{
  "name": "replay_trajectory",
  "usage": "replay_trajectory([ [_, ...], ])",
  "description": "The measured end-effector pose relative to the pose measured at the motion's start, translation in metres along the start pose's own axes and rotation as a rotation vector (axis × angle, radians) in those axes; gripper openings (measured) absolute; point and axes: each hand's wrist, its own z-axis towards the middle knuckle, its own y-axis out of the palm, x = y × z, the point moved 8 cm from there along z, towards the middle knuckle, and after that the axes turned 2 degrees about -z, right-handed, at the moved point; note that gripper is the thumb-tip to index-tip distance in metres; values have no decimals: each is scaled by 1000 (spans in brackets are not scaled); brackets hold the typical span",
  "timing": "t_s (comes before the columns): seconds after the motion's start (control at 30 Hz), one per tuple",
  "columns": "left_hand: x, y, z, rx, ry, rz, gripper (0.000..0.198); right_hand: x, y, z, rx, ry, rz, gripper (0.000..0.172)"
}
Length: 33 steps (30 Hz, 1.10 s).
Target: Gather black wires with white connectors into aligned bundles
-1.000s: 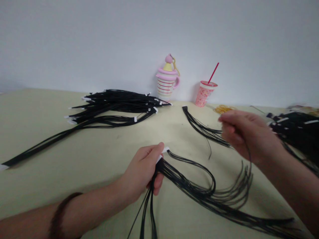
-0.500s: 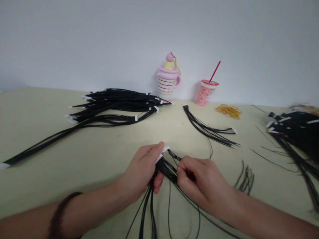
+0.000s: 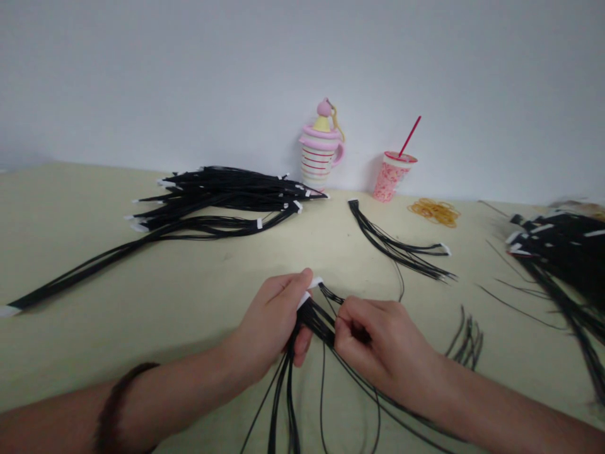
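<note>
Bundle of thin black wires [image 3: 314, 320] sits in my left hand [image 3: 267, 321], fingers [image 3: 283, 293] closed around it just below the small white tabs [image 3: 316, 282] at its end. My right hand [image 3: 378, 343] is just beside it, fingertips [image 3: 341, 328] pinched together on strands of the same bundle. How many strands they hold I cannot tell, since my fingers hide them. Long lengths hang loose toward me, and some curled wire ends [image 3: 467, 340] lie off to the right.

Handling note: a firm hold at the tabbed end and a light pinch lower down seem best, as these wires look fine, smooth and quick to snarl. Drawing gently along a strand should work better than yanking.

Pale yellow-green cloth [image 3: 70, 252] covers the table. Far left lies a large heap of matching white-tipped black wires [image 3: 222, 202]; far centre, a smaller loose bunch [image 3: 397, 246]; right, another dense heap [image 3: 558, 252]. Along the far edge stand a pink-and-cream striped mug-shaped ornament [image 3: 321, 151] and a pink speckled cup [image 3: 390, 180] with a red straw [image 3: 410, 135], with a tangle of orange rubber bands [image 3: 435, 213] nearby. Dark band [image 3: 118, 403] circles my left wrist.
</note>
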Motion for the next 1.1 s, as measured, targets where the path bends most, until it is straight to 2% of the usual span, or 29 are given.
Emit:
replay_trajectory([
  [0.27, 0, 1, 0, 2, 6, 15, 48, -2, 0, -1, -31, 8, 7, 12],
  [0.7, 2, 0, 0, 9, 34, 56, 49, -2, -5, -2, 105, -24, -18, 11],
  [1.1, 2, 1, 0, 10, 46, 64, 47, -2, -3, -1, 67, -10, 1, 11],
])
